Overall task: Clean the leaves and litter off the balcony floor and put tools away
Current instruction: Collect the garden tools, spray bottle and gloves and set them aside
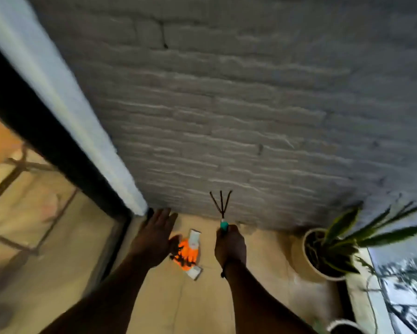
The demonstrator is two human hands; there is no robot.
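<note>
At the far left stands a glass door with a dark frame (41,131), blurred. Next to it, the left hand (154,239) is stretched forward above the floor (169,307), its fingers straight and spread, and it holds nothing. Just to the right of this hand, an orange dustpan (187,253) lies on the floor near the brick wall (226,104), with dark leaves (181,257) on it. Further right, the right hand (230,245) grips the green handle of a small hand rake (222,208); the three prongs point up in front of the wall. At the far right, a potted plant (332,247) stands in the corner.
</note>
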